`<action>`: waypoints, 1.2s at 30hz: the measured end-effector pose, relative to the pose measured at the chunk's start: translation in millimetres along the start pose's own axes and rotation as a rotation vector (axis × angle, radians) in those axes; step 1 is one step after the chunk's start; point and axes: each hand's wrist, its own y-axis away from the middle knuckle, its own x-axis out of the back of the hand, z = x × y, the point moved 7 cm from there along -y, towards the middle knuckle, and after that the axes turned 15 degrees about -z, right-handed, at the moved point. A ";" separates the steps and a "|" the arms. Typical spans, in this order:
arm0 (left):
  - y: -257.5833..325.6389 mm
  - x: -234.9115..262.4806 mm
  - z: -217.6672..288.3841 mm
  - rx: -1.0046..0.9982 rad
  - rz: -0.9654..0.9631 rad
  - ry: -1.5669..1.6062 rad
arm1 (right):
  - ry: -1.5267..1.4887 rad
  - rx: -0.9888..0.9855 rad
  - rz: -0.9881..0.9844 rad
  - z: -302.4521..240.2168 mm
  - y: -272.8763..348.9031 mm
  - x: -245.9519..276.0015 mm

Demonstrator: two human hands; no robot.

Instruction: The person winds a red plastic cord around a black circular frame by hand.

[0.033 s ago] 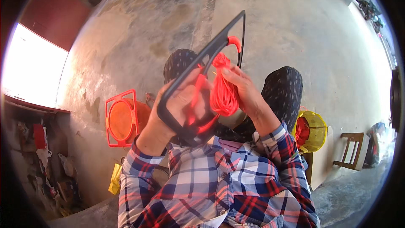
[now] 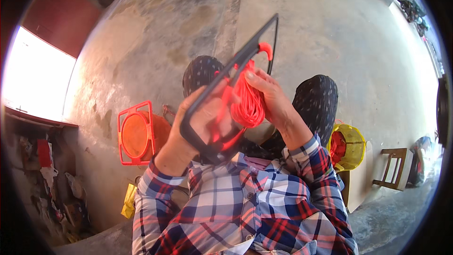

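My left hand (image 2: pixel 196 118) is closed on a thin black rectangular frame (image 2: pixel 226 73), held up tilted above my lap, its far end reaching up and to the right. Red curved pieces (image 2: pixel 265 49) sit on the frame, one near its far end. My right hand (image 2: pixel 268 95) pinches a looped hank of red cord (image 2: pixel 247 104) near its gathered top, against the frame's right side. The fingers of my left hand lie partly behind the frame. A blur hides how the red strands near the left hand meet the frame.
On the floor to my left stands a red-orange item with a square rim and round centre (image 2: pixel 137 134). A yellow bag (image 2: pixel 129 201) lies below it. To my right is a yellow basket (image 2: pixel 353 147) holding red material, with a small wooden stool (image 2: pixel 394 169) beyond.
The black frame has shifted slightly right. My right hand has brought the red cord hank closer against it, so the frame now covers part of the hank's top.
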 end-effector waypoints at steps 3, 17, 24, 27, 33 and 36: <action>5.1 -24.8 -14.3 0.129 -0.148 0.217 | -0.058 0.090 -0.178 -13.2 -20.1 -25.1; 0.6 -11.3 -15.7 -0.001 -0.042 0.562 | 0.434 -0.001 -0.078 -21.0 -14.4 4.0; 6.1 20.7 -10.4 -0.077 0.191 0.226 | 0.293 0.087 -0.297 15.4 32.0 -37.3; -0.2 14.7 -11.5 -0.067 0.047 0.277 | 0.157 0.351 -0.222 -5.9 30.9 -31.2; 2.4 17.1 2.4 -0.075 -0.114 0.374 | -0.097 0.597 -0.084 -80.7 43.0 -2.1; 5.1 36.2 -2.1 -0.114 -0.080 0.345 | -0.056 0.644 -0.409 -98.4 48.4 33.3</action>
